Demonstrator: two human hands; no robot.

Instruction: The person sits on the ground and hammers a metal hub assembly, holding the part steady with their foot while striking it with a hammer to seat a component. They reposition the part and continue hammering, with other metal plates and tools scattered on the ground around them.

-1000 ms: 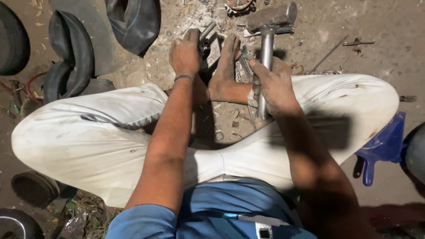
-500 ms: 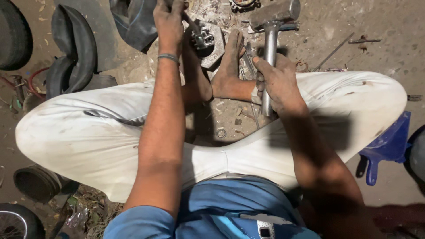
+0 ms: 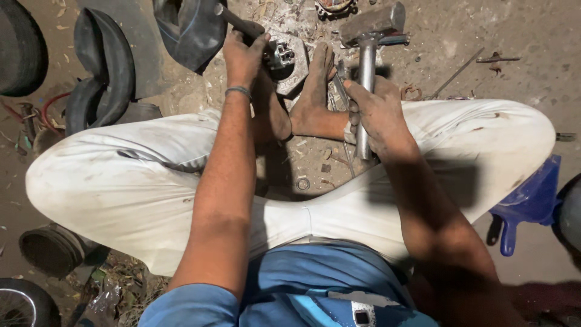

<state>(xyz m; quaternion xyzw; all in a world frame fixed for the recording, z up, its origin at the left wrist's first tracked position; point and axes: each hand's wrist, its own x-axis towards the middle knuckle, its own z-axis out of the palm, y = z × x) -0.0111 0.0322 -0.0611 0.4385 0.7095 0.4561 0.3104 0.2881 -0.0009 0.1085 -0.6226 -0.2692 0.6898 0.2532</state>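
Note:
I sit on the ground with my knees spread, in white trousers, my bare feet [image 3: 315, 91] together in front of me. My right hand [image 3: 378, 112] grips the metal handle of a heavy hammer [image 3: 368, 36], its head resting on the ground beyond my toes. My left hand [image 3: 243, 56] is stretched forward and closed around a dark rod-like tool [image 3: 237, 23] that points up and to the left. Just right of that hand lies a small metal machine part [image 3: 283, 56] on the dirt.
Black rubber inner tubes [image 3: 100, 66] and a folded tube [image 3: 187, 30] lie at the left and top. A tyre edge [image 3: 21, 48] is at far left, a dark round drum [image 3: 51, 248] at lower left, a blue plastic scoop [image 3: 529, 203] at right. Scrap bits litter the dirt.
My left hand has reached farther forward and now holds a dark rod-like tool. The right hand keeps its hold on the hammer, which has barely moved.

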